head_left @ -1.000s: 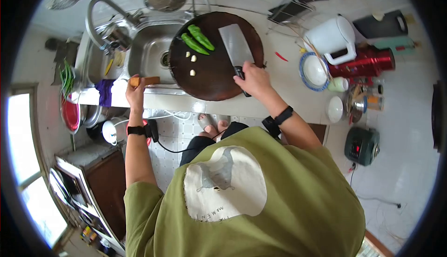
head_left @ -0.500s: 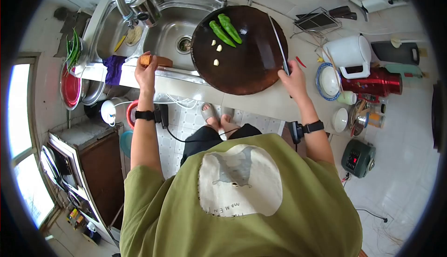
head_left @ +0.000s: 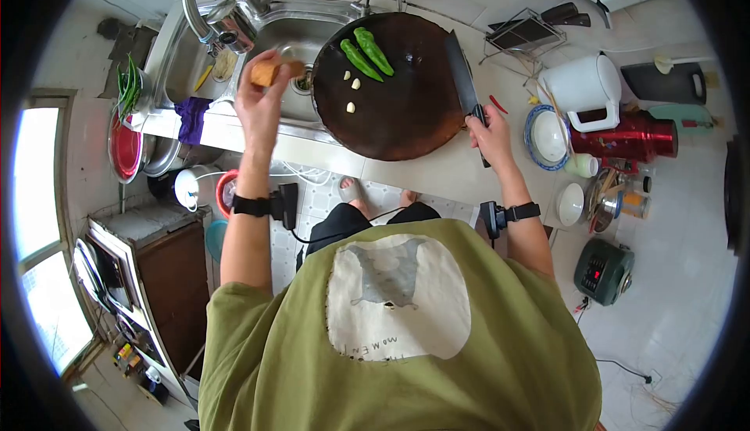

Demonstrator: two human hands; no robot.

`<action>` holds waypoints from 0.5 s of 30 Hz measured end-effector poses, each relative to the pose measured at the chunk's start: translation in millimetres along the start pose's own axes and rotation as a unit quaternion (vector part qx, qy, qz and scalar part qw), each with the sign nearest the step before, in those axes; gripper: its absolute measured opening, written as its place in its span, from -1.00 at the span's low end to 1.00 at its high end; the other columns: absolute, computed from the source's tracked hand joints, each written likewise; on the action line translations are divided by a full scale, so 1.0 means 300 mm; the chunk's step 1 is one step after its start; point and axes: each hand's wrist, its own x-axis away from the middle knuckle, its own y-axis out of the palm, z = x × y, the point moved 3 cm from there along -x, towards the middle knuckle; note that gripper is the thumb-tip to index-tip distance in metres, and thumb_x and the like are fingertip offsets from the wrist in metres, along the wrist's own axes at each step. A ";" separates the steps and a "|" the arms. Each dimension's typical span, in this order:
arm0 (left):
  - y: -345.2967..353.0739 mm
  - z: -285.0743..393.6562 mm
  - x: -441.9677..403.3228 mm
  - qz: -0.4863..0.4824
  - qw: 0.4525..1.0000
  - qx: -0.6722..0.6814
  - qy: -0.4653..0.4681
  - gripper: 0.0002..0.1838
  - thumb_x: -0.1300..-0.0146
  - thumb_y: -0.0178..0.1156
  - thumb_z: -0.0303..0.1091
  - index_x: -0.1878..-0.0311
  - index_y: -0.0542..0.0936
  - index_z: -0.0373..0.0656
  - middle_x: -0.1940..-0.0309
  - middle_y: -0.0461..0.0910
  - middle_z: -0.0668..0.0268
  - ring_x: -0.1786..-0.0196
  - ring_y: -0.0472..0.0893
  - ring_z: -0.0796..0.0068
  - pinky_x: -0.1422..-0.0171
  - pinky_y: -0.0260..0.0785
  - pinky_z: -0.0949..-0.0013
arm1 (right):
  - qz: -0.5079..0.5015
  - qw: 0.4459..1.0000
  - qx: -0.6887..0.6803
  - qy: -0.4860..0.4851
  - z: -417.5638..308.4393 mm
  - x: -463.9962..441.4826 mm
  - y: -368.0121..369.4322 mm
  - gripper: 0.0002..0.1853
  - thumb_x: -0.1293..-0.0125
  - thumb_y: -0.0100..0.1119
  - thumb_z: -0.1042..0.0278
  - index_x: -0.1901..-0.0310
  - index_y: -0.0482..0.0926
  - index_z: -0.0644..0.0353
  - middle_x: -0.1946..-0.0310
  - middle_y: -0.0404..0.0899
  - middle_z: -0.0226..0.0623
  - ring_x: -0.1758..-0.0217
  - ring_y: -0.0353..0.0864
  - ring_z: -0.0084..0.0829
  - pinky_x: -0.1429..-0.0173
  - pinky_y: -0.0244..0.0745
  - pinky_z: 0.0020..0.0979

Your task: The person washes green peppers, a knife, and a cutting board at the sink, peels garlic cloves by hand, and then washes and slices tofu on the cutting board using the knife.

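Note:
In my left hand (head_left: 259,107), raised over the near edge of the sink, is an orange-brown chunk (head_left: 264,73) with a darker brown side; its kind is unclear. My fingers are wrapped round it. My right hand (head_left: 492,138) grips the black handle of a kitchen knife (head_left: 461,72), whose broad blade lies along the right edge of a round, dark cutting board (head_left: 398,130). Two green peppers (head_left: 373,51) rest on the board's far left part. Several garlic cloves (head_left: 355,84) lie just nearer to me than the peppers.
A steel double sink (head_left: 285,33) with a tap (head_left: 226,21) adjoins the board on the left. A purple cloth (head_left: 191,119) hangs over its front edge. To the right are a red chilli (head_left: 498,104), a blue-rimmed plate (head_left: 533,150), a white kettle (head_left: 574,87) and a knife rack (head_left: 523,37).
My left hand has moved right and up with the chunk, over the sink. The knife blade has turned from edge-on to showing its broad face.

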 end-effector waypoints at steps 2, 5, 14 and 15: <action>0.153 0.077 0.035 -0.041 0.998 0.035 -0.010 -0.62 -0.51 0.28 -0.42 -0.33 0.56 -0.23 -0.24 0.64 0.18 -0.24 0.64 0.42 -0.34 0.56 0.35 | -0.011 1.000 -0.006 0.003 0.011 -0.007 -0.031 -0.80 -0.32 0.31 0.30 0.23 0.53 0.24 0.56 0.54 -0.40 0.63 0.48 -0.58 0.50 0.44 -0.43; 0.359 0.085 0.090 -0.076 0.980 0.172 -0.071 -0.66 -0.56 0.19 -0.46 -0.33 0.50 -0.23 -0.32 0.58 0.13 -0.34 0.59 0.27 -0.40 0.58 0.19 | -0.021 1.000 -0.012 -0.001 0.020 -0.012 -0.074 -0.78 -0.33 0.31 0.27 0.22 0.54 0.25 0.56 0.55 -0.39 0.62 0.50 -0.57 0.50 0.45 -0.43; 0.334 -0.316 0.325 -0.196 0.961 0.034 -0.194 -0.61 -0.42 0.33 -0.50 -0.28 0.58 -0.17 -0.22 0.66 0.25 -0.22 0.64 0.44 -0.28 0.60 0.34 | -0.047 0.979 0.197 0.007 -0.036 -0.018 -0.160 -0.58 -0.43 0.23 -0.01 0.06 0.56 0.28 0.52 0.66 -0.15 0.49 0.73 -0.23 0.36 0.58 -0.18; 0.311 -0.319 0.331 -0.234 0.952 -0.060 -0.185 -0.61 -0.38 0.34 -0.50 -0.26 0.61 -0.18 -0.20 0.69 0.21 -0.22 0.67 0.41 -0.25 0.60 0.33 | -0.029 0.971 0.236 -0.033 -0.019 -0.034 -0.158 -0.57 -0.45 0.19 -0.03 0.06 0.56 0.27 0.48 0.68 -0.09 0.40 0.75 -0.07 0.27 0.60 -0.09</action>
